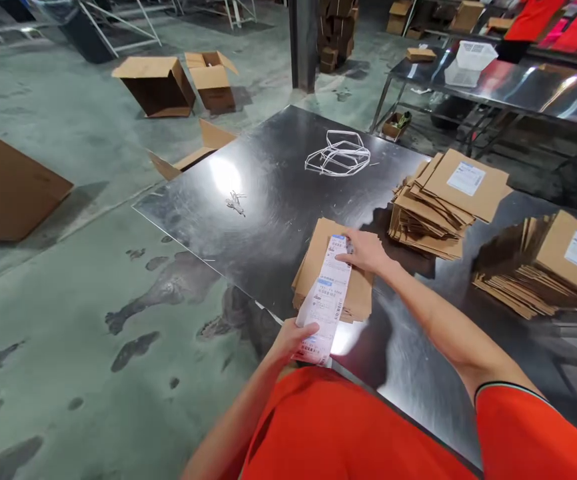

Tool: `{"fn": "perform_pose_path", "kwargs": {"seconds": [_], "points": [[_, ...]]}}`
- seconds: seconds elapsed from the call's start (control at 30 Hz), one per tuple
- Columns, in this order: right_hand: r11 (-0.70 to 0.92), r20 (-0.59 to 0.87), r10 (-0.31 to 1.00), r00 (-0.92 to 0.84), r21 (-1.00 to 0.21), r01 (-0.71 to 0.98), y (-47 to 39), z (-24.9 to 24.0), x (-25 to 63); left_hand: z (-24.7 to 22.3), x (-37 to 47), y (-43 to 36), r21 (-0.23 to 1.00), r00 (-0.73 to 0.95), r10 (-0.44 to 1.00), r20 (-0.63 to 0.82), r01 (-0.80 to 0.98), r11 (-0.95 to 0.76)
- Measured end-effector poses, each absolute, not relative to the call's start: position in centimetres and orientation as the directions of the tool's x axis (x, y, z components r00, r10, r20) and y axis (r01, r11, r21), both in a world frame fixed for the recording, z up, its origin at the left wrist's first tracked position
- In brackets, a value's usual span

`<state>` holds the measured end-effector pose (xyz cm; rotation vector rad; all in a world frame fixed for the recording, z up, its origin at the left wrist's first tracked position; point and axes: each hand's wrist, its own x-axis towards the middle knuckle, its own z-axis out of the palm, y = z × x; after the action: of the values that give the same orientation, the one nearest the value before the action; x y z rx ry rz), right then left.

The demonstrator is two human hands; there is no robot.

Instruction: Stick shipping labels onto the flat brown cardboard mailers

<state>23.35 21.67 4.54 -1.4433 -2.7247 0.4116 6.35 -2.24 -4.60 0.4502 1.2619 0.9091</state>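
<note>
The left hand (292, 337) is bent at the wrist near the table's near edge, its fingers closed around the lower end of a strip of labels (326, 300). The right arm is stretched forward, and the right hand (366, 251) is laid palm-down on the strip's far end, pressing it onto a small stack of cardboard mailers (313, 263). Two larger mailer stacks (443, 200) are seen to the right on the shiny metal table (268, 200). White strapping (338, 155) is lying farther back. Open boxes (161, 83) are scattered on the green concrete floor (68, 320) at far left.
</note>
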Motion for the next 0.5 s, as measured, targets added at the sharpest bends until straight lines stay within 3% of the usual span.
{"fn": "perform_pose_path", "kwargs": {"seconds": [0.07,0.17,0.2,0.27,0.37,0.43,0.5], "points": [[0.498,-0.106,0.852,-0.513,-0.14,0.856,21.2,4.5,23.4,-4.6,5.4,-3.7,0.729,0.035,0.751,-0.66,-0.214,0.651],[0.415,0.002,0.91,-0.415,-0.025,0.909,20.2,4.3,23.5,-4.0,3.7,-6.2,0.77,-0.005,0.777,-0.629,0.13,0.624],[0.436,0.04,0.9,-0.434,-0.036,0.899,19.8,4.1,23.4,-3.6,3.2,-6.5,0.809,-0.002,0.841,-0.542,0.27,0.522],[0.554,0.087,0.832,-0.547,-0.11,0.825,19.2,3.3,22.8,-2.5,2.6,-5.9,0.841,0.085,0.972,-0.221,0.52,0.146],[0.624,0.113,0.781,-0.614,-0.184,0.76,18.6,1.6,21.3,-1.4,2.6,-2.1,0.594,0.341,0.908,0.244,0.687,-0.418],[0.587,0.105,0.809,-0.578,-0.171,0.791,17.9,0.7,20.4,-1.4,2.8,0.6,0.419,0.449,0.836,0.316,0.724,-0.548],[0.624,0.088,0.781,-0.618,-0.165,0.764,16.6,0.1,19.9,-2.1,2.9,2.3,0.325,0.489,0.82,0.298,0.755,-0.569]]}}
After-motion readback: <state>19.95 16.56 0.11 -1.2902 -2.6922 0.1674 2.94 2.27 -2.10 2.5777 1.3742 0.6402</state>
